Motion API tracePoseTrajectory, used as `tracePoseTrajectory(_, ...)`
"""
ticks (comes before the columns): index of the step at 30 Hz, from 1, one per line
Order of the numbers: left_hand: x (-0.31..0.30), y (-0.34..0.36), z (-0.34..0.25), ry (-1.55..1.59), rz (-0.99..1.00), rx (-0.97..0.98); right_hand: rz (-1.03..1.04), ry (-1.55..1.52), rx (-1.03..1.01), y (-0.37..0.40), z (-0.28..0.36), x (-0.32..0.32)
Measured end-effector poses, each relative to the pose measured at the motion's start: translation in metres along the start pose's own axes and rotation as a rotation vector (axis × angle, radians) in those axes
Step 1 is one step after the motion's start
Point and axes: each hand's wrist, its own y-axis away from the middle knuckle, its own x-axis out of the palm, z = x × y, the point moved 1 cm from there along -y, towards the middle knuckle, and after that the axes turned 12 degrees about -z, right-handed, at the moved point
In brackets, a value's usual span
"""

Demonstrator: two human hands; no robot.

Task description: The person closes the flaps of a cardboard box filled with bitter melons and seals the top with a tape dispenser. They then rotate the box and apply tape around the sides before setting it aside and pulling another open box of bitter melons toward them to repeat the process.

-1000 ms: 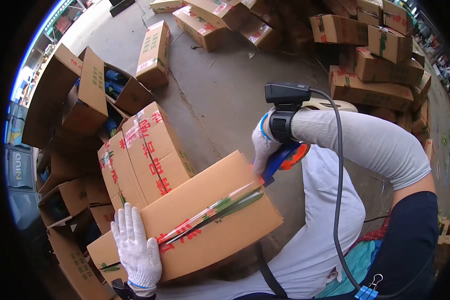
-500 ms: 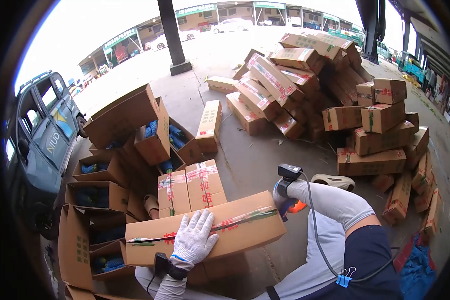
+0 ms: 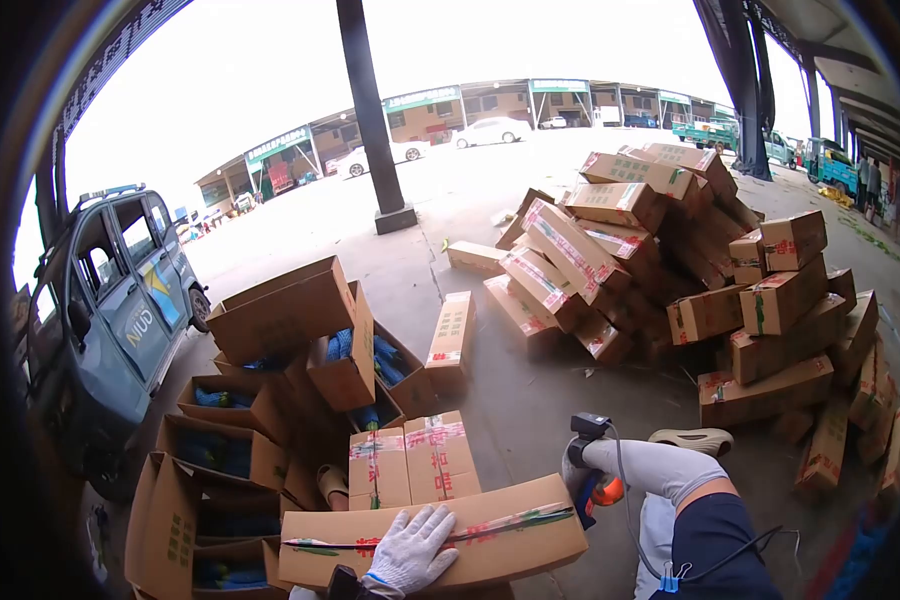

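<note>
A long taped carton (image 3: 536,553) lies across my lap, low in the view, with red lettering and a strip of tape along its top. My left hand (image 3: 416,550), in a white glove, rests flat on the top with its fingers spread. At the carton's right end is my right hand (image 3: 574,470), its fingers mostly hidden. It holds what looks like a blue and orange tape dispenser (image 3: 606,491), only partly visible. Two taped cartons stand side by side just beyond, the nearer-right one (image 3: 441,458) also bearing red print.
Open cartons (image 3: 216,447) with blue-netted contents crowd the left. One closed carton (image 3: 452,342) stands alone ahead. A big heap of closed cartons (image 3: 570,250) fills the right. A parked grey vehicle (image 3: 120,320), a dark post (image 3: 372,120) and a sandal (image 3: 692,440) are also around.
The view has tilted upward, so everything sits lower in the picture. My left hand stays flat on the long carton, and my right hand remains at its right end.
</note>
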Motion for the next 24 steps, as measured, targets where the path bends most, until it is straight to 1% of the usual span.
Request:
tracePoseTrajectory(3, 0.013, 0.008, 0.016, -0.015, 0.033, -0.014, -0.086, -0.107, 0.069, 0.035, -0.003, 0.003)
tracePoseTrajectory(4, 0.016, 0.009, 0.019, -0.031, 0.026, -0.032, -0.145, -0.186, -0.017, 0.02, -0.02, 0.016)
tracePoseTrajectory(5, 0.014, 0.007, 0.018, 0.009, 0.06, -0.058, -0.207, -0.269, -0.02, 0.03, -0.028, 0.03)
tracePoseTrajectory(6, 0.014, 0.001, 0.016, 0.011, 0.07, -0.054, -0.223, -0.473, -0.006, 0.041, -0.037, 0.048)
tracePoseTrajectory(8, 0.017, 0.006, 0.01, 0.018, 0.136, -0.08, -0.263, -0.655, 0.047, 0.051, -0.035, 0.083)
tracePoseTrajectory(9, 0.021, 0.0, 0.01, 0.012, 0.129, -0.084, -0.304, -0.726, 0.096, 0.055, -0.039, 0.094)
tracePoseTrajectory(11, 0.024, -0.002, 0.008, 0.008, 0.168, -0.114, -0.635, -0.605, 0.088, 0.022, -0.047, 0.126)
tracePoseTrajectory(12, 0.026, 0.001, 0.01, -0.005, 0.181, -0.113, -0.743, -0.645, 0.053, 0.021, -0.048, 0.136)
tracePoseTrajectory(14, 0.029, 0.005, 0.016, -0.016, 0.204, -0.115, -0.759, -0.705, 0.065, 0.016, -0.053, 0.147)
tracePoseTrajectory(15, 0.029, 0.004, 0.012, -0.07, 0.229, -0.108, -0.755, -0.732, 0.059, 0.012, -0.051, 0.15)
tracePoseTrajectory(17, 0.032, 0.008, 0.01, -0.062, 0.207, -0.136, -0.78, -0.675, 0.05, 0.012, -0.051, 0.141)
tracePoseTrajectory(19, 0.029, -0.007, 0.004, -0.1, 0.218, -0.004, -0.739, -0.577, 0.001, 0.022, -0.049, 0.115)
tracePoseTrajectory(20, 0.027, -0.013, 0.002, -0.112, 0.209, 0.057, -0.672, -0.551, -0.016, 0.025, -0.045, 0.1)
tracePoseTrajectory(22, 0.027, -0.013, 0.005, -0.08, 0.263, 0.026, -0.525, -0.426, -0.055, 0.032, -0.039, 0.067)
tracePoseTrajectory(23, 0.026, -0.012, 0.005, -0.058, 0.286, 0.007, -0.574, -0.354, -0.137, 0.025, -0.039, 0.062)
tracePoseTrajectory(24, 0.026, -0.013, 0.004, -0.086, 0.282, 0.01, -0.518, -0.353, -0.151, 0.017, -0.04, 0.059)
